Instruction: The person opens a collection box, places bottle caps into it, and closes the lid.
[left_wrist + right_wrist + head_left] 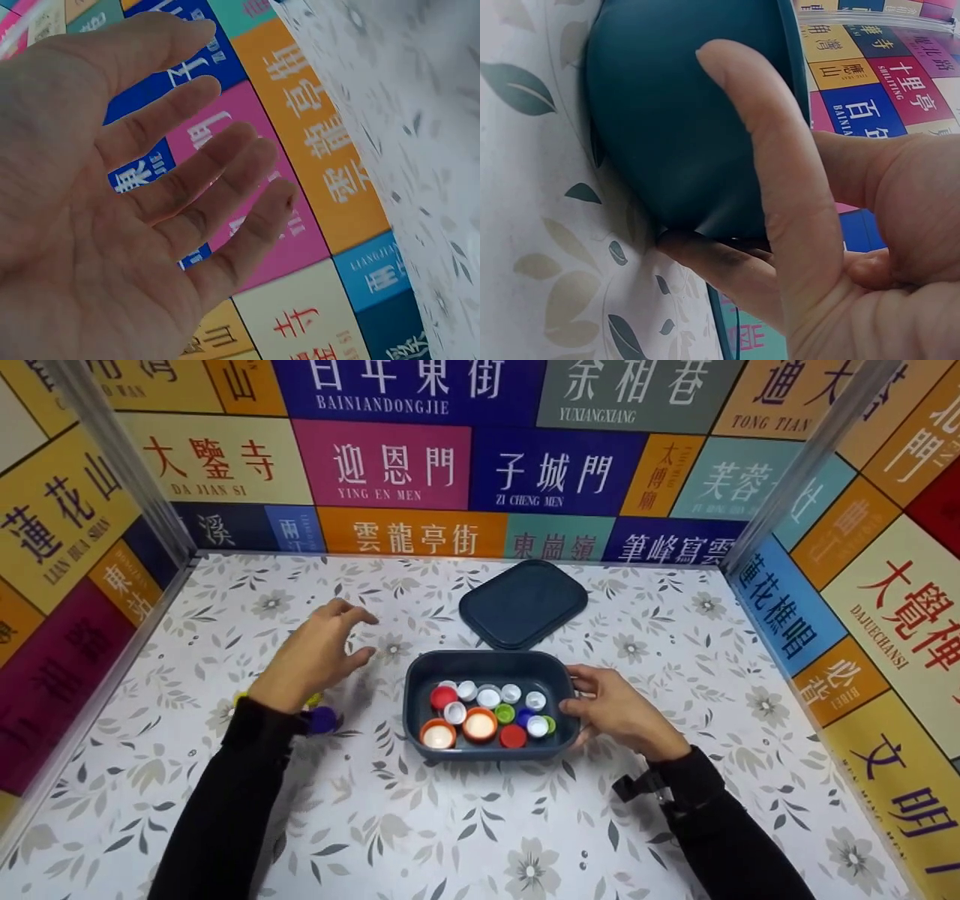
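A dark blue plastic box (487, 753) stands on the table, holding several bottle caps, among them an orange-rimmed cap (480, 724), a red cap (513, 736), a green cap (505, 714) and a white cap (488, 697). My right hand (622, 705) grips the box's right end; in the right wrist view the thumb (780, 157) lies along the outer wall. Left of the box, my left hand (315, 649) is raised with nothing in it. Its fingers (202, 169) are spread and relaxed in the left wrist view. Under that wrist lies a purple cap (324, 719) beside a yellow one (313, 700), partly hidden.
Behind the box lies a dark blue lid (523, 604), flat on the flowered tabletop (420, 832). Panels with printed street names (390, 465) wall in the table at the back and both sides.
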A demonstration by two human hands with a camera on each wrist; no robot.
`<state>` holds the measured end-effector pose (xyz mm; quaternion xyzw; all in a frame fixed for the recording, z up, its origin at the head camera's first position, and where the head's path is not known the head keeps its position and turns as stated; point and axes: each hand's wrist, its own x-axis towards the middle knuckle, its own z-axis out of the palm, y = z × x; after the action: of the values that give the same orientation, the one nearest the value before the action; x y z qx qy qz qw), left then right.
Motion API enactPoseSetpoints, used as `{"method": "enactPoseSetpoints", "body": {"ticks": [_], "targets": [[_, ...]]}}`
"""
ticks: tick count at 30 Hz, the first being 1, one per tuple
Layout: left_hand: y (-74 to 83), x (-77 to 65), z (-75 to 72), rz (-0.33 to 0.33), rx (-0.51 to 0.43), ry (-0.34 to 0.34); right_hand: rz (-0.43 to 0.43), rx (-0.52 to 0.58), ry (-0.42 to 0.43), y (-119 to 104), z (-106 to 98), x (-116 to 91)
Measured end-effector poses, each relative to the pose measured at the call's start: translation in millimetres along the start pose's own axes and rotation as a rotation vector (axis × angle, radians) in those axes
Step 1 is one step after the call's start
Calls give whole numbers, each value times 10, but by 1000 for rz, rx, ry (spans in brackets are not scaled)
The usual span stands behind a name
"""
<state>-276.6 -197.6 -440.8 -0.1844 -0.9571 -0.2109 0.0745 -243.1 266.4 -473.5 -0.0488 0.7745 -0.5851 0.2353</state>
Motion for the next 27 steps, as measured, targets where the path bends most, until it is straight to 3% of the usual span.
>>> {"method": "enactPoseSetpoints", "body": {"ticks": [5, 14, 27], "targets": [[-200, 8, -55, -119, -9, -64, -6, -9, 1, -7, -1, -4], [-506, -74, -99, -258, -55, -170, -24, -8, -12, 6, -7, -11], [-816, -118, -25, -360, -27, -304, -7, -3, 4, -4, 3, -10]]}}
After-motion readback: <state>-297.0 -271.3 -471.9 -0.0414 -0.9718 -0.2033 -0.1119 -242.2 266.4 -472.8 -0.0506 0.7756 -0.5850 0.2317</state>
